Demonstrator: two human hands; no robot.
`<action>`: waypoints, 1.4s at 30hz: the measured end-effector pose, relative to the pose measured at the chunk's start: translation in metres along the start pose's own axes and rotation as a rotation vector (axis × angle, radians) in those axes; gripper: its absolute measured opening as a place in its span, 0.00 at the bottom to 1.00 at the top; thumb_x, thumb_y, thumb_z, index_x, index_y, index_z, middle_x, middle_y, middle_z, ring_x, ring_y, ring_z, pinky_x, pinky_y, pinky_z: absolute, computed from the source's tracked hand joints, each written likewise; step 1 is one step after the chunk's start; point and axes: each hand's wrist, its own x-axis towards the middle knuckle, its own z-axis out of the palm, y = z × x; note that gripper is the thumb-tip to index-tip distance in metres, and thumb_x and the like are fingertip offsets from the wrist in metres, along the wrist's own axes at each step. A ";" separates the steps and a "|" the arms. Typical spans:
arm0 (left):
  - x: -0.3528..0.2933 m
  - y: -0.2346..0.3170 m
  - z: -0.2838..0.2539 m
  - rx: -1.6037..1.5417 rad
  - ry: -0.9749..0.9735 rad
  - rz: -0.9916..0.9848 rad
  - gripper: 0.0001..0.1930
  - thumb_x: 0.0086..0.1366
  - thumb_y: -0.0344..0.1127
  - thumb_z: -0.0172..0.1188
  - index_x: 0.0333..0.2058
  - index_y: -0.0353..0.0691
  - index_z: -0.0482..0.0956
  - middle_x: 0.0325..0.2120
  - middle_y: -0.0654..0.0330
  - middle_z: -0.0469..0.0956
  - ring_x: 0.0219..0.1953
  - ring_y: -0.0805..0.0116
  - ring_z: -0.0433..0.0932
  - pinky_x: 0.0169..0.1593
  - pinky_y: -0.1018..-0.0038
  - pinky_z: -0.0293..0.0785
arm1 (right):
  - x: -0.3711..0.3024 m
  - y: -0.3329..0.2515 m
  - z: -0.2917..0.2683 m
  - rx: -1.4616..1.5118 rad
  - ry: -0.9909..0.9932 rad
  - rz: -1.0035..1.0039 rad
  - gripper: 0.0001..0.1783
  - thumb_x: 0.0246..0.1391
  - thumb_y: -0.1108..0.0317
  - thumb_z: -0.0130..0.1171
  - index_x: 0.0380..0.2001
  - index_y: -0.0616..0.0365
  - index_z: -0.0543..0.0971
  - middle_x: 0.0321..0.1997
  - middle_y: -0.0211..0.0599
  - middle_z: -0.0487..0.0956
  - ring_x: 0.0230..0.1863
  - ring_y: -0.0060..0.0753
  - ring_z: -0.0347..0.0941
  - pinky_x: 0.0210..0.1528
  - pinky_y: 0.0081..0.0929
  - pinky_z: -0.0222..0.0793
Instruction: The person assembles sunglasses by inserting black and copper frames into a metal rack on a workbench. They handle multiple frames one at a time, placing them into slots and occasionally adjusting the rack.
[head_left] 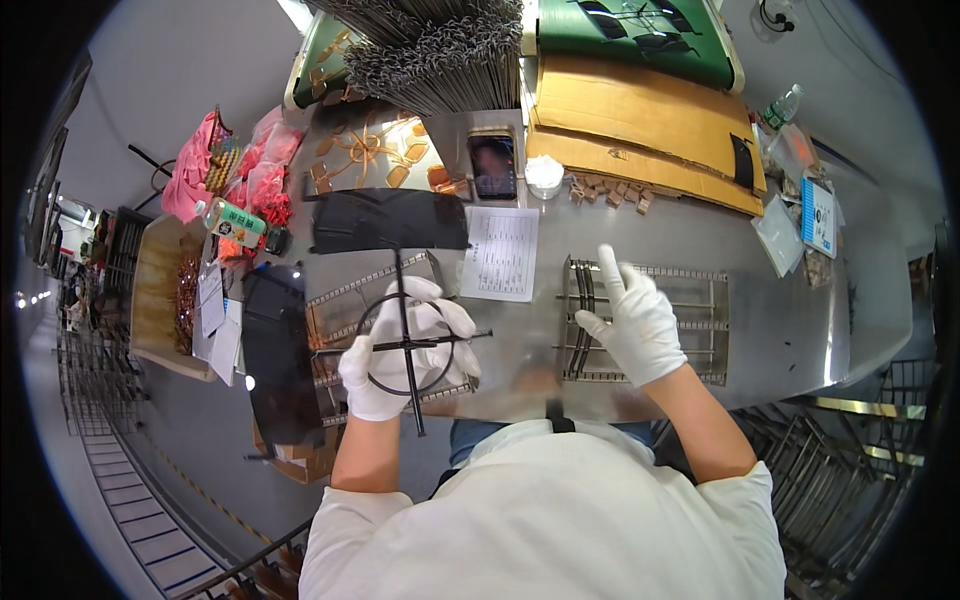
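Note:
My left hand [374,384], in a white glove, grips a black wire frame [407,343] made of a ring with crossing rods. Its fingers lie behind the ring, and the thumb is on the near left side. Two dark flat panels sit at the rod ends, one far panel [390,220] and one left panel [280,350]. Below the frame is a slotted metal rack [335,300], partly covered. Over another metal rack [710,340] my gloved right hand [640,330] is spread, index finger and thumb apart. Several dark rods [584,320] lie in that rack beside the thumb.
Beyond the frame lie a paper sheet [499,254], a phone [492,165] and a white tub [544,176]. Bundled wire rods [440,75] and cardboard sheets [630,130] stand farther back. A bottle [235,222] lies left; a notebook [818,215] sits right.

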 end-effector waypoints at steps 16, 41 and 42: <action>-0.022 0.019 -0.049 -0.078 -0.301 -0.320 0.65 0.48 0.90 0.52 0.45 0.14 0.71 0.28 0.31 0.79 0.14 0.62 0.74 0.15 0.74 0.70 | -0.029 0.032 0.002 1.342 -0.224 0.524 0.25 0.69 0.53 0.48 0.33 0.64 0.82 0.27 0.37 0.82 0.25 0.26 0.77 0.32 0.23 0.72; 0.028 -0.043 0.000 -0.041 -0.501 -1.080 0.48 0.70 0.73 0.25 0.46 0.26 0.75 0.26 0.41 0.82 0.11 0.62 0.72 0.13 0.76 0.68 | 0.001 -0.037 -0.057 0.053 0.403 -0.419 0.56 0.37 0.66 0.79 0.71 0.58 0.63 0.60 0.52 0.73 0.56 0.55 0.74 0.57 0.48 0.73; 0.035 -0.037 0.009 0.186 -0.508 -1.091 0.39 0.70 0.65 0.36 0.44 0.29 0.77 0.26 0.46 0.82 0.13 0.65 0.73 0.16 0.77 0.68 | 0.000 -0.044 -0.051 0.261 0.324 -0.415 0.54 0.40 0.66 0.77 0.73 0.55 0.63 0.59 0.53 0.74 0.55 0.58 0.76 0.57 0.45 0.74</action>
